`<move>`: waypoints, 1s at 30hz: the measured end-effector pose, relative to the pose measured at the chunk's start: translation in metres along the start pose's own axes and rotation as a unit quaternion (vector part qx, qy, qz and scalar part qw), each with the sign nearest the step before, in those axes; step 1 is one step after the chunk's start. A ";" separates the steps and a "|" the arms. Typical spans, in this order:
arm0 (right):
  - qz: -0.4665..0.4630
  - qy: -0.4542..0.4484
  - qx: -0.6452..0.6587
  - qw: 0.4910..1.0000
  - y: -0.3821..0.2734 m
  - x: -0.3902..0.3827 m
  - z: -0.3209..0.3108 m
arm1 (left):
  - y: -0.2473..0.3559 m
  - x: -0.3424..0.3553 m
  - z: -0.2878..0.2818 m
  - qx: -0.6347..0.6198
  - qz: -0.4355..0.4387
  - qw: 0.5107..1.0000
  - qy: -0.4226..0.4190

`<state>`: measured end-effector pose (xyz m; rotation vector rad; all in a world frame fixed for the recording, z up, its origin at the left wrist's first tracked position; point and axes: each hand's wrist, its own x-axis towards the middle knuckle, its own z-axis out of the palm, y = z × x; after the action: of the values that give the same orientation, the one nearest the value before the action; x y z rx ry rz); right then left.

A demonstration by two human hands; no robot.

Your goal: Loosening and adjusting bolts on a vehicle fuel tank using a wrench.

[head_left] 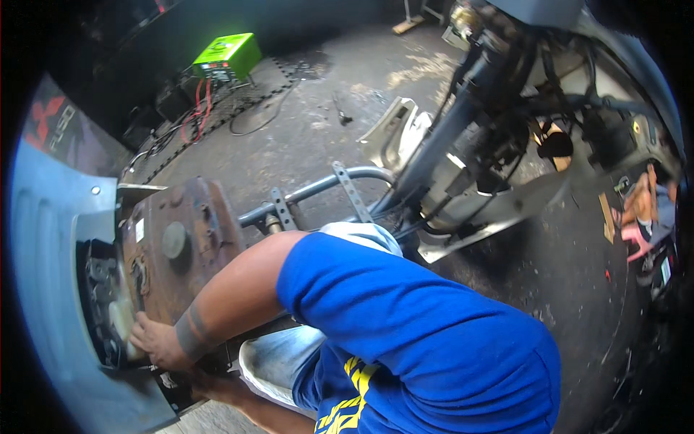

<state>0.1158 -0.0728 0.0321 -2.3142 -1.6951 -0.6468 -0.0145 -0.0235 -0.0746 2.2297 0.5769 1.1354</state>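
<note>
My right arm, in a blue sleeve, reaches across to the left. My right hand [155, 345] is at the edge of a whitish translucent plastic container [121, 322], its fingers apart and touching it. The container sits in a dark recess of a light blue body panel [43, 253]. Beside it stands a rusty metal tank [191, 217] with a round dark cap [174, 240]. My left hand [204, 387] is below the right one, near the panel's lower corner. Shadow and the right forearm hide its fingers.
A tubular vehicle frame [340, 181] with drilled brackets [352, 192] runs right of the tank to a front column with cables [470, 108]. A green machine [228, 56] with red cables [202, 108] stands at the back. Another person [643, 202] sits far right.
</note>
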 end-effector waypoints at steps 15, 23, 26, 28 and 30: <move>-0.003 -0.001 -0.001 1.000 0.008 -0.012 -0.010 | -0.002 0.014 -0.033 -0.450 -0.290 0.843 0.051; 0.014 -0.006 -0.036 0.999 0.001 -0.004 -0.003 | -0.035 0.046 -0.034 -0.476 -0.308 0.803 0.184; 0.007 -0.012 -0.043 0.999 0.001 -0.003 -0.003 | -0.061 0.050 -0.033 -0.461 -0.283 0.821 0.181; 0.015 -0.015 -0.050 0.999 0.001 -0.002 0.001 | -0.066 0.049 -0.033 -0.456 -0.262 0.837 0.152; 0.013 -0.015 -0.044 0.999 0.001 -0.002 0.003 | -0.051 0.047 -0.030 -0.467 -0.264 0.836 0.114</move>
<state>0.1165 -0.0740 0.0286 -2.4134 -1.6772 -0.6997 -0.0197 0.0517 -0.0664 1.0172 0.5183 1.0535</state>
